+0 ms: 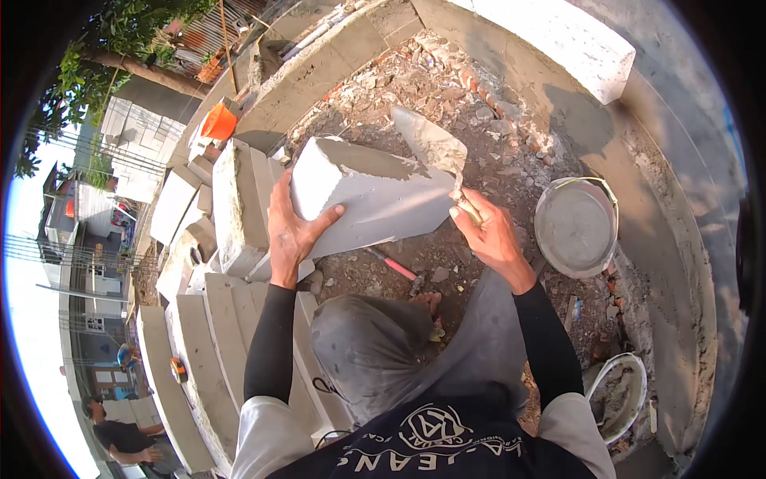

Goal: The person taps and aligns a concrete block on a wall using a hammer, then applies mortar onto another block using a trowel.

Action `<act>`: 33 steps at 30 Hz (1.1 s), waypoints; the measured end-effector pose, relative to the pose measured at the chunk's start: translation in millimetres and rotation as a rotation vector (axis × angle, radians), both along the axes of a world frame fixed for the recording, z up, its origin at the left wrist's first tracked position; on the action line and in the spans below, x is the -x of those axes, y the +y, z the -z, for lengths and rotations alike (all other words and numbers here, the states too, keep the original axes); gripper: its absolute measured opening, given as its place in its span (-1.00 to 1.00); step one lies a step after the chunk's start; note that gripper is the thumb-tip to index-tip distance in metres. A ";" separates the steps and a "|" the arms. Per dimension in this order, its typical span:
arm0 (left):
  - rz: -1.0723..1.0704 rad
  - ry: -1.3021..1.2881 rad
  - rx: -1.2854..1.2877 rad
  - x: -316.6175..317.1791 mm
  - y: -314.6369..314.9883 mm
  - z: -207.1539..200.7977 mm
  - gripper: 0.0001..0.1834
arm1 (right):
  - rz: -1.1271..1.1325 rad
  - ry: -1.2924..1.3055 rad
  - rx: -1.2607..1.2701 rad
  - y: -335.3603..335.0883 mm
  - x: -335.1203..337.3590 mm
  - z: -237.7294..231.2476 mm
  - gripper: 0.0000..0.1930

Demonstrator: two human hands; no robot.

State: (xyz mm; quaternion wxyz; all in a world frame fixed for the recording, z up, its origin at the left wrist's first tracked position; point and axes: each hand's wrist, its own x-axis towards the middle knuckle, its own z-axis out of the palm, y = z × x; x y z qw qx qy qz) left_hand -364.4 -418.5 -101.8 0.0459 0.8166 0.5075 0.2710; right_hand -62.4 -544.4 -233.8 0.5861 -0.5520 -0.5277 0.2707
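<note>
My left hand (297, 227) steadies the left end of a pale grey lightweight block (383, 203), with thumb and fingers spread over its face and end. Wet grey mortar (367, 162) coats part of the block's upper side. In my right hand (495, 231) is the handle of a trowel (431, 144), fingers wrapped round it. The trowel's mortar-smeared blade points up and away, beyond the block's right end. Below the block, a hammer with a red handle (391, 262) lies on the rubble ground.
A bucket of grey mortar (576, 227) stands to the right, with another bucket (621, 399) nearer me. Stacked blocks (207, 343) fill the left, with a tape measure (178, 369) on them. An orange bucket (218, 122) sits farther off. A person (128, 439) is at lower left.
</note>
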 end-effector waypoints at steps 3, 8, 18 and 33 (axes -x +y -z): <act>-0.005 -0.006 0.005 0.7 0.1 1.1 0.18 | 0.008 -0.256 -0.082 28.7 38.1 -20.9 -0.65; -0.017 -0.010 0.018 2.0 1.9 0.8 0.16 | -0.014 -0.355 -0.096 12.2 52.8 -25.4 -0.65; -0.022 -0.108 0.118 -3.8 16.7 -5.8 0.11 | 0.159 -0.215 0.139 46.0 55.3 27.6 -0.60; -0.013 -0.064 0.116 25.0 2.1 0.3 0.10 | 0.112 -0.490 -0.049 5.7 90.1 -35.1 -0.51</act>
